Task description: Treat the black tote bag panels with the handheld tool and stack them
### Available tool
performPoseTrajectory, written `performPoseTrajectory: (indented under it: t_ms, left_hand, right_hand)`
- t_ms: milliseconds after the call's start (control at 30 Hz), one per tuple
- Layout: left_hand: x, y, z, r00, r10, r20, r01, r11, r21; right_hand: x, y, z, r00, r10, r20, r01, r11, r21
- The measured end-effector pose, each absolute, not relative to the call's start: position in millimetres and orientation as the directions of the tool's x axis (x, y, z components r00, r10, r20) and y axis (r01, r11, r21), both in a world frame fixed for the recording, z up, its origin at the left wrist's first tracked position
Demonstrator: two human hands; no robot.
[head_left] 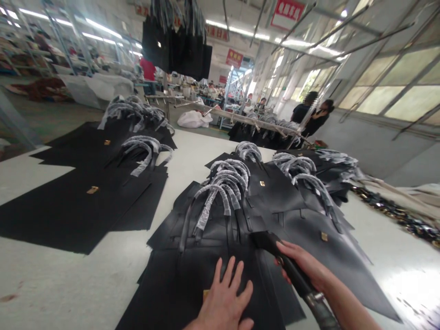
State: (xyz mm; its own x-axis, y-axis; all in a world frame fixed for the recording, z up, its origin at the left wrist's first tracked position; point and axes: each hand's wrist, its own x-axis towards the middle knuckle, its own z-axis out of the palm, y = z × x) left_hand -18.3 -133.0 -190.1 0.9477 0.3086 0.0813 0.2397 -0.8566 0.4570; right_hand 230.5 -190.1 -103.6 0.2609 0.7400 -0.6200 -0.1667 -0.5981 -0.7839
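My left hand [227, 295] lies flat with spread fingers on a black leather-like bag panel [172, 279] at the front of the table. A gold clasp [206, 294] shows partly beside that hand. My right hand [299, 263] is wrapped around a black hand tool with a flat, wide nozzle [271, 243]. A metal fitting joins its rear to a thicker dark part running out at the bottom edge. The nozzle is over the panels, close to the straps; I cannot tell whether it touches. Curved bag handles [225, 183] in whitish wrapping lie on the stack just ahead.
More black panels with wrapped handles lie on the white table [130, 261] at the left [65, 201] and right [330, 224]. Dark, shiny hardware [395, 211] lines the right side. Black bags [177, 46] hang overhead beyond the table. Two people [311, 114] stand at the back right.
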Motion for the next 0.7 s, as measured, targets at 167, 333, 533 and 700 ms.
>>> performPoseTrajectory:
  t_ms: [167, 333, 533, 700]
  left_hand:
    - [-22, -137, -194, 0.963, 0.252, 0.093, 0.186, -0.874, 0.449]
    - [-28, -147, -190, 0.958, 0.268, 0.103, 0.200, -0.881, 0.429]
    - [-36, -161, -185, 0.939, 0.313, 0.142, 0.225, -0.873, 0.432]
    - [-39, -162, -181, 0.944, 0.298, 0.141, 0.211, -0.876, 0.435]
  right_hand:
    - [233, -198, -99, 0.224, 0.726, -0.650, -0.110, -0.644, -0.757]
    - [223, -186, -97, 0.350, 0.752, -0.558, -0.086, -0.568, -0.819]
    - [208, -233, -82, 0.307, 0.735, -0.605, -0.083, -0.613, -0.786]
    - [190, -239, -93, 0.222, 0.712, -0.666, -0.088, -0.665, -0.741]
